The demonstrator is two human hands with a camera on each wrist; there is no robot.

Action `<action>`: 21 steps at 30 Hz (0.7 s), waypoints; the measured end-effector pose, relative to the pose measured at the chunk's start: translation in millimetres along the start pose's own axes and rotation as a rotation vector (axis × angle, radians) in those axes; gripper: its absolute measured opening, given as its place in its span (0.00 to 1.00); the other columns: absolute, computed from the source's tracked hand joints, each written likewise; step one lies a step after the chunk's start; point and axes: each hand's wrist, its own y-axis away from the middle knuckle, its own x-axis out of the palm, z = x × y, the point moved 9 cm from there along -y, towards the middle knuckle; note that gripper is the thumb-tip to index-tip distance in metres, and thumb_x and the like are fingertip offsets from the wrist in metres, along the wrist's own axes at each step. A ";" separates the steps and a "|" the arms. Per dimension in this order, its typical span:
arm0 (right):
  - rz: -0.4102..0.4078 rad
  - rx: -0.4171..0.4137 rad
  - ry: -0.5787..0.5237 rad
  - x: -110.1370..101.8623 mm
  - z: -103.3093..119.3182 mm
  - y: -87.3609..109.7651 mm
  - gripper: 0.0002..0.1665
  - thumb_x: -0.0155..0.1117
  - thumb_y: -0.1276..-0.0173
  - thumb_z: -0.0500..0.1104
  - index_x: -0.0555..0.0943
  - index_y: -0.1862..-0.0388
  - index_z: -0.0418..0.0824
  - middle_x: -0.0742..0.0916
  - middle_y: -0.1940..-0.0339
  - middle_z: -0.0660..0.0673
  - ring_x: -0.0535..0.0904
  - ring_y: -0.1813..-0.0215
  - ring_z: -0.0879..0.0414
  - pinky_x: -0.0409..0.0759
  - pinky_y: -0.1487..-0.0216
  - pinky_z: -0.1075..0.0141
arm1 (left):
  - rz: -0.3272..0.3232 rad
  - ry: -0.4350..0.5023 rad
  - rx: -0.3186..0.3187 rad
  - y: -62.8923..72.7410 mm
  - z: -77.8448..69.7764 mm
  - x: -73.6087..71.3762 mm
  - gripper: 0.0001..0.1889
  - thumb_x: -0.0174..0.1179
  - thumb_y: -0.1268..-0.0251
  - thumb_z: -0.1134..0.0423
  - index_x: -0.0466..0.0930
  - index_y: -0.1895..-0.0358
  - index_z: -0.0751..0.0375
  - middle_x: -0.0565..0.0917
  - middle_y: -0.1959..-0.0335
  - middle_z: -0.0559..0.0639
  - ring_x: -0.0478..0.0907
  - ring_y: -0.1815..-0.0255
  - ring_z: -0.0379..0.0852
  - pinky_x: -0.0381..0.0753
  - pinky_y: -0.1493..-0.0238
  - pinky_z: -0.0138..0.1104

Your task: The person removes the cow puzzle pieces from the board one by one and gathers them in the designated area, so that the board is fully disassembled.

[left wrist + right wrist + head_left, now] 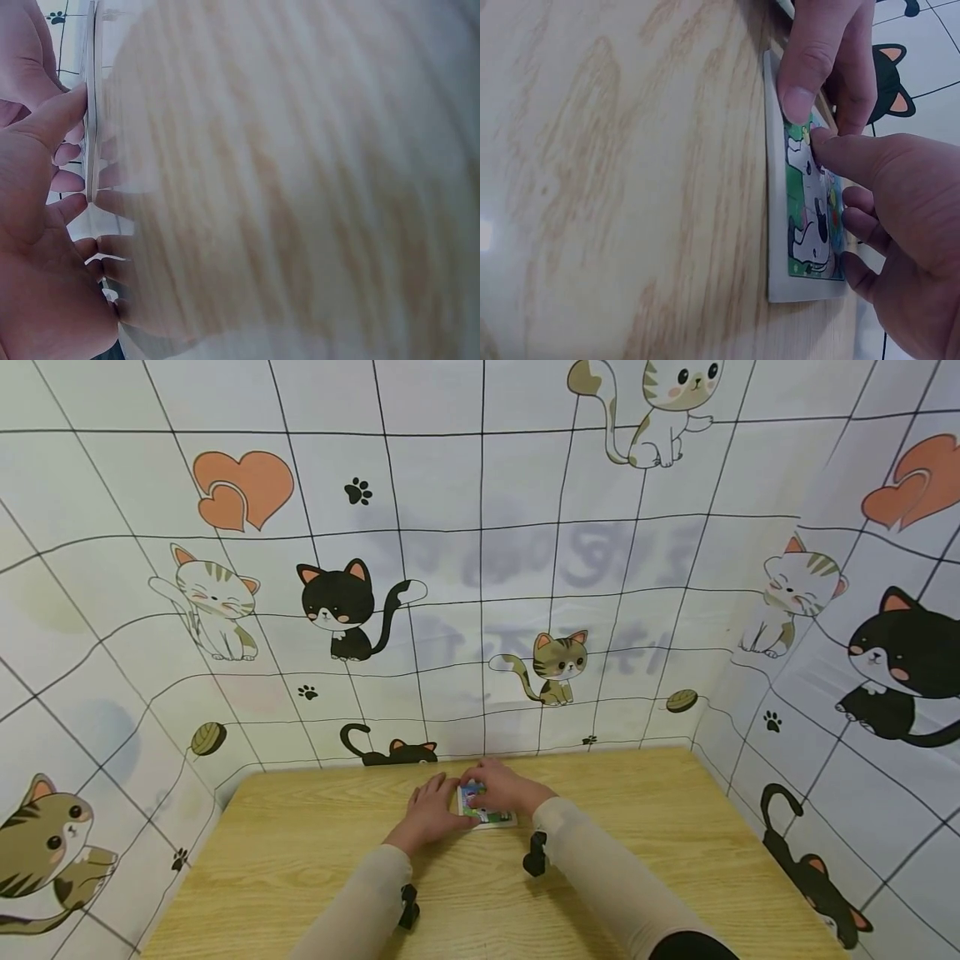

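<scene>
Fingers spread, the left hand (429,814) is seemingly steadying the picture board (799,202) under the right hand (510,789), grip unclear, next move wanting gentle pressure!

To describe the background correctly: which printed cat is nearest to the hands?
The black cat at the far edge of the table, just beyond the left hand; all the others are farther away.

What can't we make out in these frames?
- Head: part of the picture board, covered by the right hand and the left hand.
- Head: faint lettering on the wall sheet, too dim to read.
- Left wrist: the board's printed face, seen edge-on; the tabletop is blurred.
- Right wrist: rest of the left hand, cut off by the top edge.
</scene>
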 end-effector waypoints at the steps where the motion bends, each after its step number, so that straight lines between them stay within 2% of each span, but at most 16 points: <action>1: 0.000 0.003 -0.008 -0.7 0.2 -0.4 0.23 0.75 0.21 0.46 0.85 0.31 0.47 0.80 0.34 0.40 0.76 0.32 0.42 0.79 0.30 0.44 | 0.012 0.004 -0.007 2.0 -2.8 -1.6 0.47 0.75 0.32 0.37 0.70 0.17 0.59 0.59 0.13 0.71 0.52 0.12 0.73 0.44 0.16 0.72; 3: 0.011 0.012 -0.016 -0.1 -0.7 -1.4 0.23 0.75 0.20 0.46 0.85 0.30 0.48 0.80 0.32 0.40 0.75 0.30 0.42 0.78 0.28 0.44 | 0.027 0.007 -0.025 2.8 -3.4 -1.4 0.48 0.76 0.33 0.39 0.69 0.16 0.58 0.57 0.12 0.69 0.50 0.11 0.71 0.42 0.15 0.71; 10: 0.027 0.020 -0.048 -0.5 -0.7 -4.0 0.22 0.77 0.22 0.44 0.85 0.33 0.46 0.80 0.33 0.38 0.75 0.30 0.40 0.76 0.28 0.41 | -0.013 0.024 -0.001 -7.0 12.9 8.6 0.51 0.75 0.36 0.31 0.69 0.16 0.55 0.58 0.12 0.68 0.51 0.12 0.73 0.42 0.17 0.73; 21: 0.054 0.037 -0.112 1.9 -4.1 -7.6 0.22 0.77 0.23 0.42 0.84 0.33 0.44 0.78 0.30 0.37 0.73 0.27 0.39 0.76 0.27 0.42 | 0.006 0.019 -0.018 -8.3 13.3 9.0 0.51 0.76 0.36 0.33 0.69 0.16 0.54 0.57 0.11 0.67 0.50 0.11 0.71 0.41 0.16 0.72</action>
